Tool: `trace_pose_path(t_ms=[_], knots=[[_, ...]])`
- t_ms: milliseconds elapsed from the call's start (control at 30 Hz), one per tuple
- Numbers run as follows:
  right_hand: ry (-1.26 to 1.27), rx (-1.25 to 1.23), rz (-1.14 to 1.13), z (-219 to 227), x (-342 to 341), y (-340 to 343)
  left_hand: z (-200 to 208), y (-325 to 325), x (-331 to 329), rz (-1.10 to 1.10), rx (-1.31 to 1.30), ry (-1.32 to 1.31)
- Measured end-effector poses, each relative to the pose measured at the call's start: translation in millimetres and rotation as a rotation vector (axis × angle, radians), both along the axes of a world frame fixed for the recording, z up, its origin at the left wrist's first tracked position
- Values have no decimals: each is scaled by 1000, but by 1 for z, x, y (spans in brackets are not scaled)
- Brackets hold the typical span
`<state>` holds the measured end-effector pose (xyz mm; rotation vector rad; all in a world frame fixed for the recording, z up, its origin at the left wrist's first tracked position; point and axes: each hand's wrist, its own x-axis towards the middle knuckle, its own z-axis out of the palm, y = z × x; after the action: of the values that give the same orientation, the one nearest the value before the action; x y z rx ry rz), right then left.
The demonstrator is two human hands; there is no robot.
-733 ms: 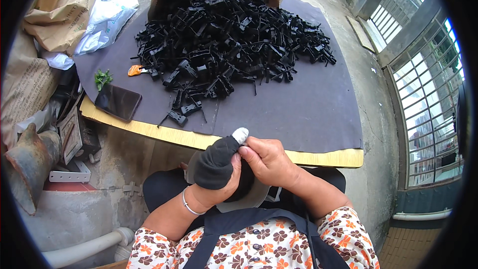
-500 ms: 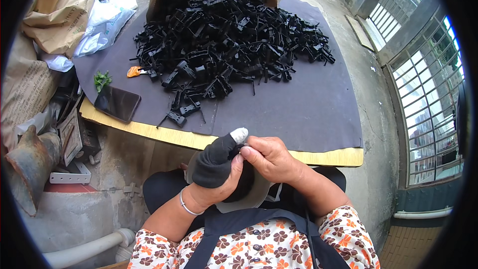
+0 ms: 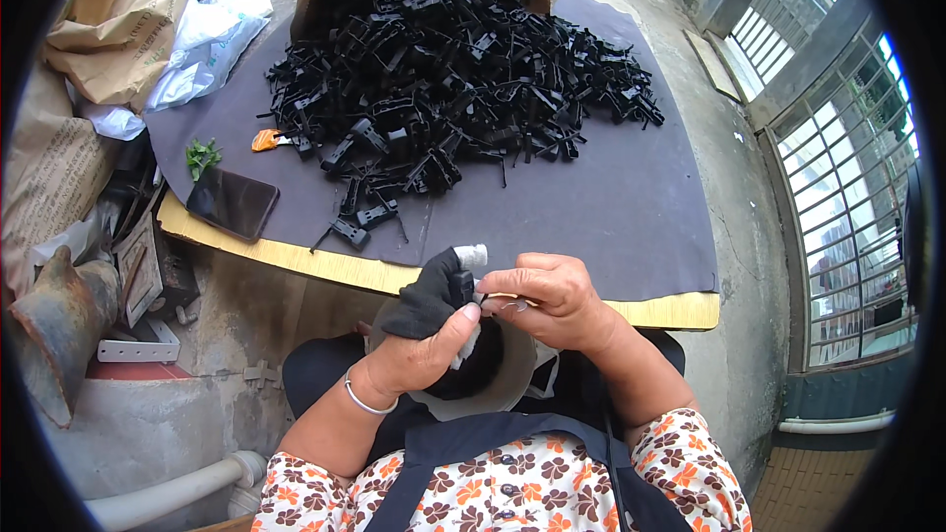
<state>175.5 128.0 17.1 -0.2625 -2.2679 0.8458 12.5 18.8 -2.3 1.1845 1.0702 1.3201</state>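
One small black part (image 3: 460,286) is held near the centre of the frame by the partly gloved left hand (image 3: 422,325), against its fingers and above its bare thumb. Just right of the part, the right hand (image 3: 557,300) is held with fingertips drawn narrow; whether anything is gripped there cannot be told. Across the upper centre, a pile (image 3: 434,79) is spread on the grey mat (image 3: 591,227)

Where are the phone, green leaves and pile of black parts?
Phone (image 3: 235,204): head view, middle of its dark screen.
Green leaves (image 3: 203,157): head view, middle of the bunch.
Pile of black parts (image 3: 448,79): head view, its middle.
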Motion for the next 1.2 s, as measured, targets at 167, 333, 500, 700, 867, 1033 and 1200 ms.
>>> trace_pose_path(t_ms=[167,333,500,700,867,1033,1200], knots=[[-126,-246,-111,1,-2,-7,3,0,3,-15,-95,-72],[-268,-245,10,-1,-2,-8,-3,1,3,33,-58,125],[-378,-263,-4,4,-6,-10,-14,2,11,178,79,271],[-254,-169,-55,-9,-7,-19,-10,-3,18,264,171,444],[-293,-299,105,3,-2,-6,0,-3,9,221,251,470],[-238,-122,-133,18,-27,17,-8,-10,-7,-212,257,657],[-364,457,-79,23,-129,-2,-34,-9,5,-251,307,639]])
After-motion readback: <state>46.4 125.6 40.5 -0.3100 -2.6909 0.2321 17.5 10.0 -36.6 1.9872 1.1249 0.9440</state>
